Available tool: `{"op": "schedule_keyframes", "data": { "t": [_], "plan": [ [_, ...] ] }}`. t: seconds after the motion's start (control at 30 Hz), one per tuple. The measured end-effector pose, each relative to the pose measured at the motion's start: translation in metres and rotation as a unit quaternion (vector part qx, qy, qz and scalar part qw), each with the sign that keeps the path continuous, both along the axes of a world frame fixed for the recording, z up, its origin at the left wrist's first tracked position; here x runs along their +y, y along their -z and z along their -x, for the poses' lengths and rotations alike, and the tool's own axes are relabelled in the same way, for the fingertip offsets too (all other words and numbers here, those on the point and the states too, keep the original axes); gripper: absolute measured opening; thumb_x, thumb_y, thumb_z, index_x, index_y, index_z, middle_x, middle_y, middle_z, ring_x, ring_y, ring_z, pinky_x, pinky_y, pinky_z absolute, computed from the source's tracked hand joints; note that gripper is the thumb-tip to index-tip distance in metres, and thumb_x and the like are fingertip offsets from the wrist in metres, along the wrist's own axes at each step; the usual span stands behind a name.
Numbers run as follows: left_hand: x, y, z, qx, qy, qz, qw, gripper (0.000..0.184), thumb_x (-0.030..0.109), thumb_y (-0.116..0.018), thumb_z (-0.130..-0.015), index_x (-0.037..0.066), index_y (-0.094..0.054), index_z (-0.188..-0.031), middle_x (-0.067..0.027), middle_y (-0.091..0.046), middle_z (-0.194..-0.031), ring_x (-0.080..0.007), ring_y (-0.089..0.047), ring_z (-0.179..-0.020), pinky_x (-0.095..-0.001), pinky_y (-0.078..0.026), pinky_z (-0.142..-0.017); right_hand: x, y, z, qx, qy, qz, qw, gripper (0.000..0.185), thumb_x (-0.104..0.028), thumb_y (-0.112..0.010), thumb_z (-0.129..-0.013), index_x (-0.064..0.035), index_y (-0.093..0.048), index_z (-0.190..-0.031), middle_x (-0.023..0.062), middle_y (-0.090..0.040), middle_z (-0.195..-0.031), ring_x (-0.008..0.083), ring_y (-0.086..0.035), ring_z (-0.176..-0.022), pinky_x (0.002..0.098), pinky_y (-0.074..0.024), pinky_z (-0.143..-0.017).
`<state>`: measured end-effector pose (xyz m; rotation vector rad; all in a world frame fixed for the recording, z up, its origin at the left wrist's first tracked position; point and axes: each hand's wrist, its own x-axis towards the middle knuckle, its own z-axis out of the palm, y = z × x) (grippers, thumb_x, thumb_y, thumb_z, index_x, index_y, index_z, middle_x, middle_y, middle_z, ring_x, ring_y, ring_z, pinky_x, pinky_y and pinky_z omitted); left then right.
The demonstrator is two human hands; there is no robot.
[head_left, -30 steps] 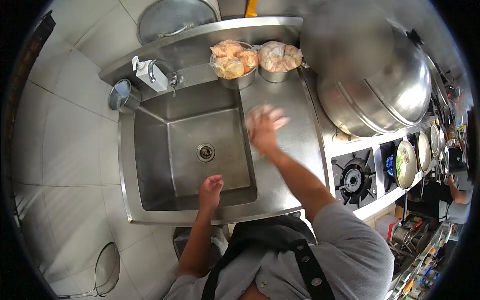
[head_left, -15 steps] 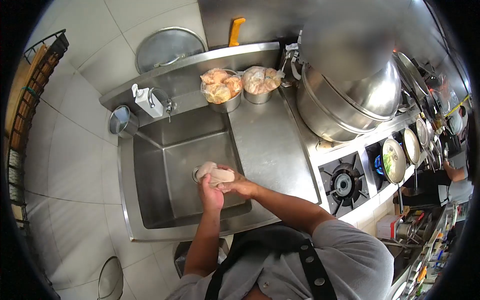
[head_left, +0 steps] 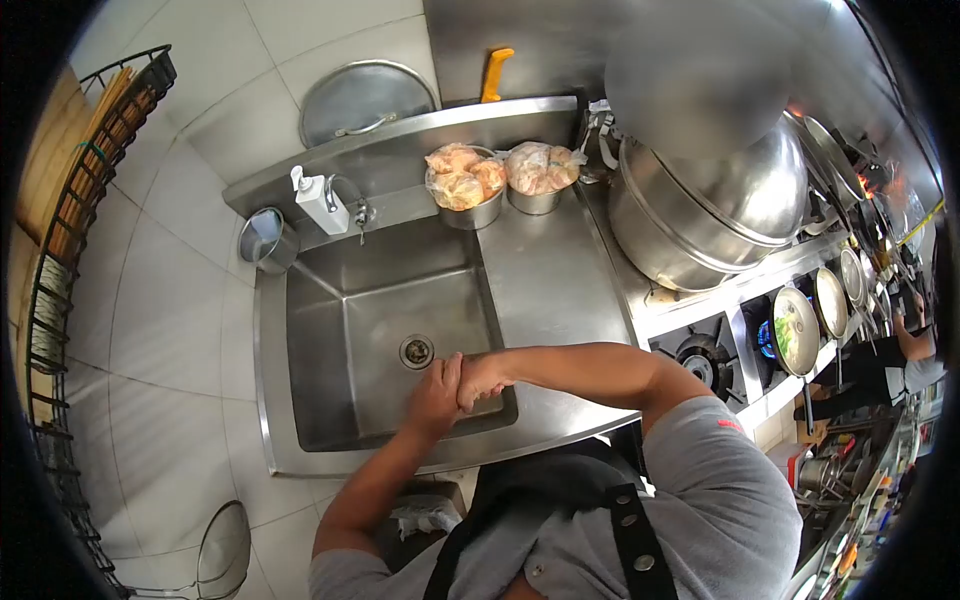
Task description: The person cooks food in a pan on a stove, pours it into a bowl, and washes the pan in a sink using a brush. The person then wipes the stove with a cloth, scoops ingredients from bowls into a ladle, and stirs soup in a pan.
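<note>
Head | left hand (head_left: 433,395) and right hand (head_left: 482,381) clasped together above sink (head_left: 370,310) | inside hidden

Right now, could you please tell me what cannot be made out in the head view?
All in the head view:
Anything between the left hand and right hand: hidden by the hands themselves.
Top of the large pot: covered by a blurred grey patch.
Food in the nearest pan: too small to identify.
Far end of the strainer handle: lost at the dark corner.

At one sink (head_left: 380,310) with one drain (head_left: 416,351), there are the wearer's two hands (head_left: 433,395) (head_left: 484,380), one faucet (head_left: 363,214), one white pump bottle (head_left: 322,207) and three small metal pots (head_left: 475,216) (head_left: 535,204) (head_left: 277,252).
</note>
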<state>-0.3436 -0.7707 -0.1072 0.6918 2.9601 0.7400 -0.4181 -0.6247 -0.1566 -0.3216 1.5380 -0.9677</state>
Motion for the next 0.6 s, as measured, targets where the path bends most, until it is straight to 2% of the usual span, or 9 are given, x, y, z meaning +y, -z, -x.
{"op": "schedule_keyframes", "data": {
  "t": [0.1,0.13,0.2,0.23,0.37,0.43,0.5,0.57,0.6],
  "plan": [
    [-0.009,0.057,0.009,-0.161,-0.067,0.063,0.983,0.041,0.021,-0.065,-0.077,0.002,-0.051,-0.111,-0.0186,-0.061,-0.091,-0.0389,-0.062,-0.081,-0.045,-0.05,-0.072,-0.015,0.014,-0.002,0.096,-0.05,-0.119,0.987,0.01,-0.009,-0.064,-0.07,-0.0034,-0.058,-0.075,0.0076,-0.048,-0.059,0.0196,-0.045,-0.047,0.0354,-0.0329,-0.04],
    [-0.01,0.063,0.007,-0.168,-0.061,0.075,0.981,0.041,0.022,-0.066,-0.076,0.002,-0.051,-0.109,-0.0188,-0.062,-0.088,-0.0389,-0.062,-0.079,-0.0451,-0.05,-0.072,-0.021,0.034,-0.008,0.121,-0.032,-0.139,0.982,0.013,-0.007,-0.059,-0.073,0.002,-0.06,-0.083,0.0134,-0.056,-0.071,0.0265,-0.051,-0.057,0.0429,-0.0397,-0.048],
    [-0.009,0.071,0.009,-0.179,-0.046,0.099,0.978,0.04,0.025,-0.067,-0.075,0.003,-0.051,-0.105,-0.0191,-0.064,-0.083,-0.0389,-0.064,-0.076,-0.0454,-0.051,-0.072,-0.027,0.075,-0.018,0.276,-0.133,-0.123,0.944,0.022,-0.013,-0.062,-0.073,0.0027,-0.063,-0.089,0.0155,-0.063,-0.081,0.0298,-0.058,-0.069,0.0433,-0.0462,-0.059],
    [-0.008,0.075,0.008,-0.196,-0.048,0.112,0.973,0.04,0.025,-0.067,-0.074,0.002,-0.053,-0.104,-0.0197,-0.065,-0.085,-0.0382,-0.064,-0.079,-0.0448,-0.051,-0.073,-0.028,0.086,-0.02,0.353,-0.18,-0.113,0.911,0.027,-0.015,-0.063,-0.073,0.0031,-0.065,-0.092,0.0166,-0.066,-0.087,0.0314,-0.062,-0.075,0.0436,-0.0495,-0.064],
    [-0.01,0.103,0.002,-0.262,-0.05,0.129,0.955,0.04,0.024,-0.067,-0.071,0.001,-0.058,-0.103,-0.0208,-0.065,-0.092,-0.037,-0.063,-0.087,-0.0427,-0.051,-0.078,-0.025,0.049,-0.04,0.358,-0.149,-0.169,0.906,0.027,-0.018,-0.059,-0.077,0.0006,-0.066,-0.096,0.0183,-0.067,-0.098,0.0334,-0.066,-0.088,0.0428,-0.0519,-0.073],
    [-0.01,0.116,0.0,-0.284,-0.042,0.122,0.95,0.038,0.023,-0.067,-0.071,0.002,-0.061,-0.102,-0.0211,-0.065,-0.094,-0.0363,-0.063,-0.091,-0.0418,-0.051,-0.08,-0.025,0.052,-0.046,0.341,-0.11,-0.192,0.914,0.027,-0.018,-0.059,-0.078,-0.0012,-0.066,-0.098,0.0174,-0.067,-0.098,0.0325,-0.066,-0.092,0.0424,-0.0524,-0.076],
    [-0.009,0.122,-0.003,-0.31,-0.021,0.116,0.943,0.038,0.025,-0.068,-0.07,0.003,-0.063,-0.101,-0.0218,-0.065,-0.096,-0.0349,-0.062,-0.095,-0.0405,-0.05,-0.081,-0.029,0.098,-0.054,0.353,-0.103,-0.193,0.91,0.027,-0.019,-0.06,-0.078,-0.0036,-0.067,-0.1,0.017,-0.067,-0.099,0.0318,-0.066,-0.09,0.0432,-0.0526,-0.075],
    [0.002,0.119,-0.009,-0.329,0.003,0.066,0.942,0.042,0.028,-0.07,-0.07,0.005,-0.062,-0.104,-0.0227,-0.063,-0.101,-0.036,-0.061,-0.098,-0.0397,-0.049,-0.082,-0.017,0.082,-0.063,0.419,-0.142,-0.157,0.883,0.029,-0.021,-0.059,-0.079,-0.0049,-0.065,-0.103,0.0162,-0.068,-0.095,0.032,-0.067,-0.088,0.0436,-0.053,-0.074],
    [0.002,0.118,-0.01,-0.335,0.005,0.041,0.941,0.044,0.03,-0.07,-0.07,0.005,-0.061,-0.106,-0.0231,-0.062,-0.103,-0.0365,-0.06,-0.099,-0.0393,-0.049,-0.082,-0.013,0.086,-0.067,0.419,-0.119,-0.152,0.887,0.032,-0.022,-0.061,-0.078,-0.0052,-0.063,-0.106,0.0165,-0.067,-0.096,0.0318,-0.066,-0.089,0.0434,-0.0525,-0.076]
  ]
}}
